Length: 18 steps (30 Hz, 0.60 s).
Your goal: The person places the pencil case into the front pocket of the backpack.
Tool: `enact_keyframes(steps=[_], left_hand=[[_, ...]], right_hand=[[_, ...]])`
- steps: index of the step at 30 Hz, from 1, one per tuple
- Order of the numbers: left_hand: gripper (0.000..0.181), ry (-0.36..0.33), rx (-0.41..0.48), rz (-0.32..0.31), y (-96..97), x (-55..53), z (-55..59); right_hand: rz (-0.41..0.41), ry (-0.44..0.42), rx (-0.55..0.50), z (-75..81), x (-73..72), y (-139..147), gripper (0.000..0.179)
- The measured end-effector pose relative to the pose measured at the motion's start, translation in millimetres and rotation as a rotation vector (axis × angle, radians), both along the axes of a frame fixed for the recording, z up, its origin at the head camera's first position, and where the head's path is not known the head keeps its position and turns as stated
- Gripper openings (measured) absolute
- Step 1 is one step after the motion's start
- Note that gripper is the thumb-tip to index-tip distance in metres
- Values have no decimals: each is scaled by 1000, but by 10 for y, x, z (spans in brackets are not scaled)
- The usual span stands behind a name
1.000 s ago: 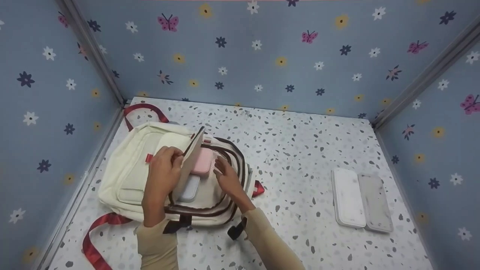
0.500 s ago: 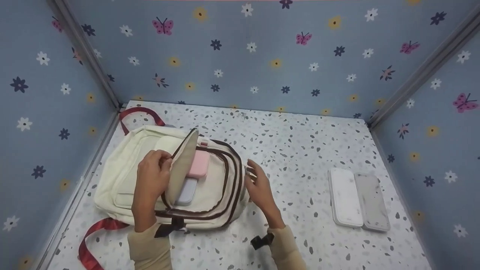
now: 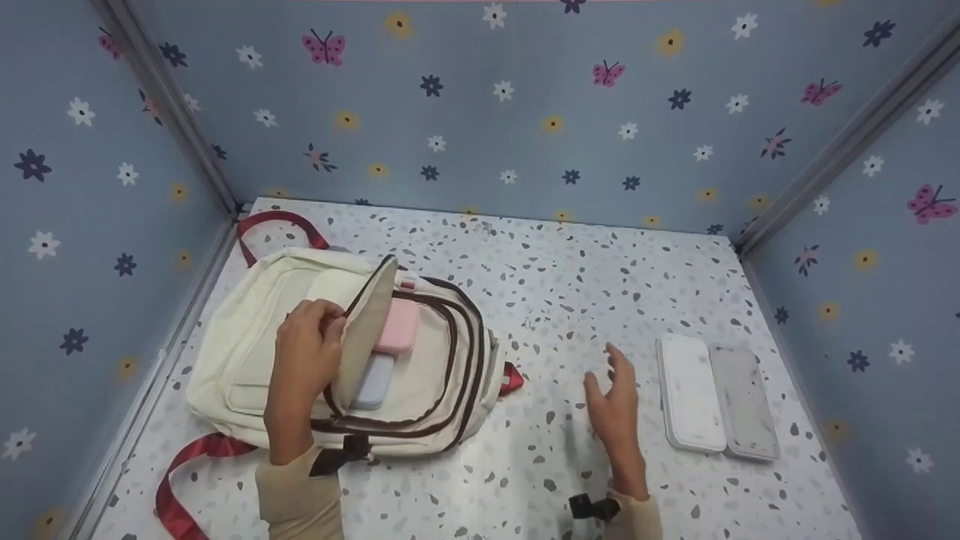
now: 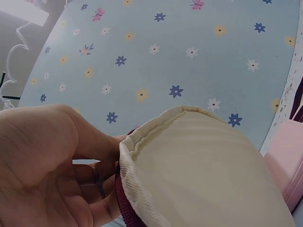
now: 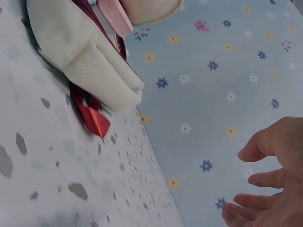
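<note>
Only the head view shows the whole brown-trimmed cream fabric backpack [image 3: 429, 360] on the speckled white surface [image 3: 540, 292]; the left hand [image 3: 306, 349] pinches its beige flap [image 3: 366, 337]. The right hand [image 3: 615, 401] (empty) is near a white oblong case [image 3: 694, 394].

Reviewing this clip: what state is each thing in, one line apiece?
Backpack: lying flat, front pocket open
Pocket flap: lifted
Left hand: pinching the flap's edge
Right hand: empty, fingers spread
Pink case: in the pocket, partly hidden
Pale case: in the pocket, partly hidden
White box: lying flat
Grey box: lying flat beside it; whether joined, unclear
Red strap, lower left: loose, unheld
</note>
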<state>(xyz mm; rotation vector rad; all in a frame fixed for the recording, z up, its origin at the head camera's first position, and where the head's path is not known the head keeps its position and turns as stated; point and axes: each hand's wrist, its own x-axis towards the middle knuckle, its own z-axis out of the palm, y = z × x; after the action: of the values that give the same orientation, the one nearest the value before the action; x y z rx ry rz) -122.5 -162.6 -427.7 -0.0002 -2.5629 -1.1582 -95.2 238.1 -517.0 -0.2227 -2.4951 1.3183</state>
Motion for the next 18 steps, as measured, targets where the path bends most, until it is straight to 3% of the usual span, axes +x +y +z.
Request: enact_keyframes(steps=[10,14,18], left_hand=[[10,-29,-7,-10,-4,12,24],[9,-24,-3,-12,-4,10,25],[9,-12,-7,-9,-8,13,19]], right_hand=[[-277,-319,205,-19,157,889,74],[-334,-494,265,-111,280,1157,81],[-365,-627,259,-243,364,1317,84]])
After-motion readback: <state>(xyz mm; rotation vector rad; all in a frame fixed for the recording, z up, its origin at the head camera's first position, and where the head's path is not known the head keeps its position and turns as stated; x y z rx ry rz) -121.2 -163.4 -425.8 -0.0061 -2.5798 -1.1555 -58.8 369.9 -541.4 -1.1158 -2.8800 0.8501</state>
